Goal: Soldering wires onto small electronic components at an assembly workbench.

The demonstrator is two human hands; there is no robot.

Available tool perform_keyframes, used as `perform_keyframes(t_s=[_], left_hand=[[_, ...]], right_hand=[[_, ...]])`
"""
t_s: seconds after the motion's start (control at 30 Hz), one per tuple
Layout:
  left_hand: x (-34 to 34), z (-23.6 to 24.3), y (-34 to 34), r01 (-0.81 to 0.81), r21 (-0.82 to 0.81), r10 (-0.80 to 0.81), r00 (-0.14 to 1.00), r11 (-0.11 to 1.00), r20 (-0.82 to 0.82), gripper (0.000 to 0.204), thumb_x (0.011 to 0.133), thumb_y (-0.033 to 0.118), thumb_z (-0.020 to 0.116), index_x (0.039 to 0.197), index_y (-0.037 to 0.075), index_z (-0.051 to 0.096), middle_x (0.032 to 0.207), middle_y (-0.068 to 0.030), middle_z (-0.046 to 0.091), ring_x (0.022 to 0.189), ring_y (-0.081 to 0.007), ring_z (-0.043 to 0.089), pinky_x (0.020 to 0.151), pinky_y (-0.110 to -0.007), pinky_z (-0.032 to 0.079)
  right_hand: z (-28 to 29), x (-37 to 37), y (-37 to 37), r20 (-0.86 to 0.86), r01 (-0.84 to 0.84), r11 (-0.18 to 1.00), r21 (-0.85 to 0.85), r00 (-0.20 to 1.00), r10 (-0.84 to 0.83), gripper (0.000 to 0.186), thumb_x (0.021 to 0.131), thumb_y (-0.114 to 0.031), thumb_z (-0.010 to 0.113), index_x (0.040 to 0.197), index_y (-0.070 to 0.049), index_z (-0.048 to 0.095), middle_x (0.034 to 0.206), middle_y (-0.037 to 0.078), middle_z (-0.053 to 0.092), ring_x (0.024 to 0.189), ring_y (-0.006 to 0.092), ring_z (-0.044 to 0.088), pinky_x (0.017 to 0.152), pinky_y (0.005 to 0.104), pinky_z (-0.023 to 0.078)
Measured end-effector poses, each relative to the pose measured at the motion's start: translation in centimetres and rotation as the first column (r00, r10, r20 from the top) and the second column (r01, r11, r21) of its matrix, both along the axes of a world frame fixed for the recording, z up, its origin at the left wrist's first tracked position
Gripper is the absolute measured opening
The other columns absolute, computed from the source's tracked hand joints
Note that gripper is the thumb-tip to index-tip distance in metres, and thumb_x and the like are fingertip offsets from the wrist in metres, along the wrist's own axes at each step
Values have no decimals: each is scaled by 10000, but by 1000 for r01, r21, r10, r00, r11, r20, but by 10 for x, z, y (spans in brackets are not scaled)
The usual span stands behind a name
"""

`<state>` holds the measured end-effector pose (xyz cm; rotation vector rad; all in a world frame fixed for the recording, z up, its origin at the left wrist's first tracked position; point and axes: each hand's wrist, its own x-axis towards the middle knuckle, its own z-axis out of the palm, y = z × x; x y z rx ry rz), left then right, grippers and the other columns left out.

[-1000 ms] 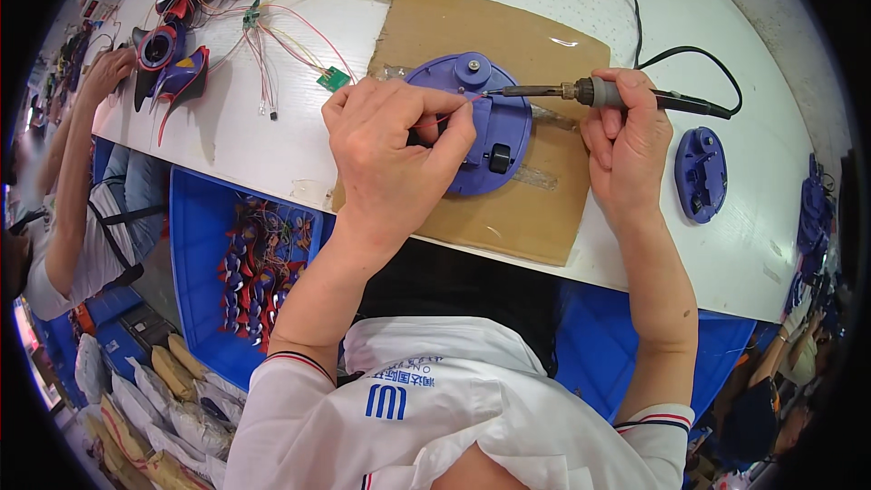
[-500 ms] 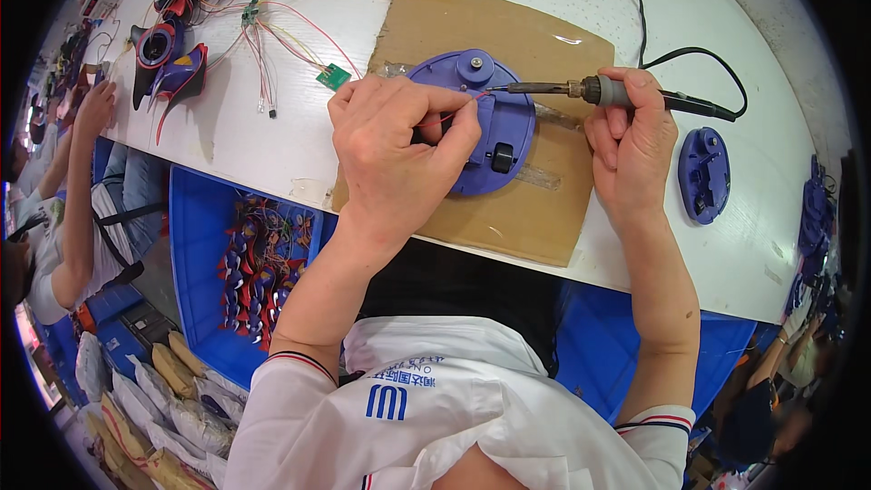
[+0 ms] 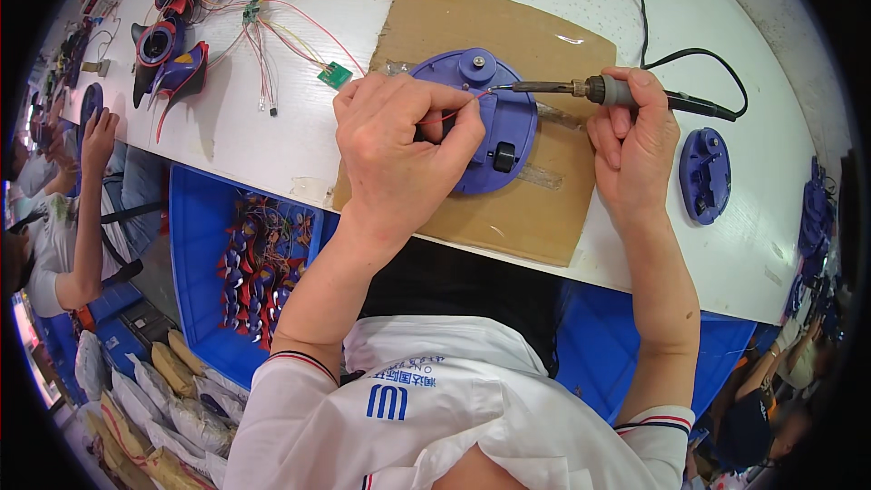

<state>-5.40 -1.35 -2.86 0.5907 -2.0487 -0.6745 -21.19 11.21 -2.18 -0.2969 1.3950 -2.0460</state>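
Note:
My right hand (image 3: 635, 141) grips a soldering iron (image 3: 658, 95) by its grey collar, its tip pointing left. In my left hand (image 3: 408, 141), thumb and forefinger pinch a thin red wire (image 3: 442, 118) close to the iron's tip. Both work over a purple oval plastic housing (image 3: 522, 113) with a round post and a small black wheel (image 3: 504, 157). The wrist and fingers of my left hand cover part of the housing. Beneath it lies a sheet of brown cardboard (image 3: 472, 18). Whether the tip touches the wire is too small to tell.
Left of the cardboard lie a green circuit board (image 3: 335, 75) with wires and a purple-and-red toy part (image 3: 177, 73). A second purple housing (image 3: 705, 174) rests at the right, below the iron's cable (image 3: 699, 52). Blue bins (image 3: 204, 281) stand below the table edge. Another person's hand (image 3: 98, 141) is at far left.
My hands and the soldering iron have stayed nearly in place, shifting only slightly. At far left, the other person's hand has moved, now beside a dark purple part.

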Motion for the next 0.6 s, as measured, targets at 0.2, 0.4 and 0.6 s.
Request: perform_keyframes(t_s=[0.2, 0.4, 0.6], left_hand=[[-1, 0, 1, -14, -20, 14, 1000, 1000, 11, 164, 653, 5, 703, 633, 138, 609, 504, 85, 388, 555, -96, 383, 737, -243, 331], [0, 0, 2, -19, -27, 20, 999, 999, 32, 145, 650, 15, 708, 652, 132, 624, 557, 76, 439, 618, -105, 415, 739, -251, 337], [-1, -3, 1, -51, -57, 53, 998, 997, 30, 124, 637, 36, 719, 687, 123, 647, 754, 28, 530, 758, -145, 455, 759, -268, 353]], right_hand=[[0, -1, 0, 19, -3, 1000, -14, 1000, 4, 257, 969, -249, 490, 973, -35, 634, 545, -43, 371, 367, 29, 228, 383, 182, 206], [1, -2, 2, 23, 13, 1000, 1, 1000, -13, 256, 968, -249, 491, 973, -36, 633, 545, -43, 368, 368, 30, 224, 384, 182, 206], [1, -1, 2, 25, 16, 1000, 1, 1000, -16, 254, 966, -250, 495, 973, -35, 632, 543, -43, 360, 370, 31, 223, 385, 183, 205]])
